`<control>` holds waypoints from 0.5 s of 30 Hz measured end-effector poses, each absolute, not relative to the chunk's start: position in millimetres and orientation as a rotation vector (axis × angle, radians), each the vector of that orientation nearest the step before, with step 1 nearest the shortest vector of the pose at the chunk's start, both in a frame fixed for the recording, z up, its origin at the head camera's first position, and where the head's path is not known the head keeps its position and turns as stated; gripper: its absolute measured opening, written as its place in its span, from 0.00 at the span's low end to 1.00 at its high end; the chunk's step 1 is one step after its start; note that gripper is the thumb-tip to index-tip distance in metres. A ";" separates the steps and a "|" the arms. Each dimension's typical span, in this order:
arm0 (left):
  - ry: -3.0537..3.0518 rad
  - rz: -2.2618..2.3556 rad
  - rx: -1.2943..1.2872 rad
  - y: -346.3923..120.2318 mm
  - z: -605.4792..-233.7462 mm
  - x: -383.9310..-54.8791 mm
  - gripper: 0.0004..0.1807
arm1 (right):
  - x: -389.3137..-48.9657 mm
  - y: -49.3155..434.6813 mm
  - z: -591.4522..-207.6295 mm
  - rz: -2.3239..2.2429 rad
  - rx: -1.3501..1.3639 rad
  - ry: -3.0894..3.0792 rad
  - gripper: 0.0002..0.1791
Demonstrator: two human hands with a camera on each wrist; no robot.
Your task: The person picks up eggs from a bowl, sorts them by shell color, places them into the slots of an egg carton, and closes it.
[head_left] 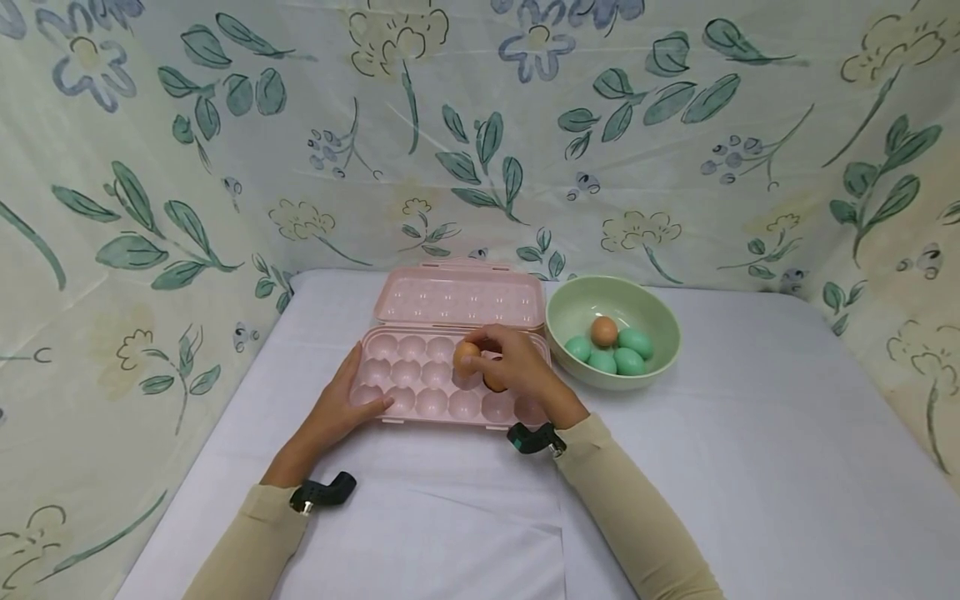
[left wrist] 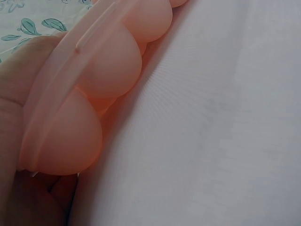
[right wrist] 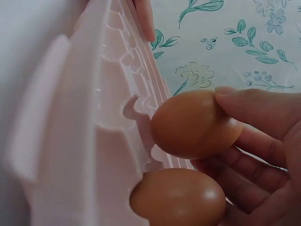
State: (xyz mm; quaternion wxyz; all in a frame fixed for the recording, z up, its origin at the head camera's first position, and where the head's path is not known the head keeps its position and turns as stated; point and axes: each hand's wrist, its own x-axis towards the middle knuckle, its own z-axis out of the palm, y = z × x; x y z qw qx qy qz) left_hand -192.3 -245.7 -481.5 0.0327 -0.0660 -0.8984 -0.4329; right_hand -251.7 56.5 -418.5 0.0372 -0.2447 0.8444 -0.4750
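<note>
A pink plastic egg carton (head_left: 431, 405) lies open on the table, its lid folded back. My left hand (head_left: 339, 414) grips the near left corner, with the thumb over the front rim; in the left wrist view the rounded cups (left wrist: 110, 61) show from outside. Between thumb and fingers of my right hand (head_left: 525, 364), a brown egg (right wrist: 190, 125) is pinched over the carton's middle cups. A second brown egg (right wrist: 181, 197) sits in a cup just under that hand, partly covered by it in the head view. The left and front cups hold nothing.
A light green bowl (head_left: 611, 382) stands right of the carton, holding one brown egg (head_left: 603, 331) and several green eggs (head_left: 628, 361). Behind the carton, its lid (head_left: 461, 298) lies near the flowered cloth backdrop (head_left: 480, 167). White cloth (head_left: 787, 433) covers the table.
</note>
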 end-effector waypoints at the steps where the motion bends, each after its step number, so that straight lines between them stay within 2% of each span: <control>1: -2.765 -1.332 -0.206 -245.7 -481.4 -192.1 0.63 | -251.2 56.1 -418.1 -1.445 -0.748 2.601 0.18; 15: -2.751 -1.333 -0.232 -246.9 -483.0 -194.0 0.63 | -249.5 53.3 -419.3 -1.346 -0.756 2.621 0.19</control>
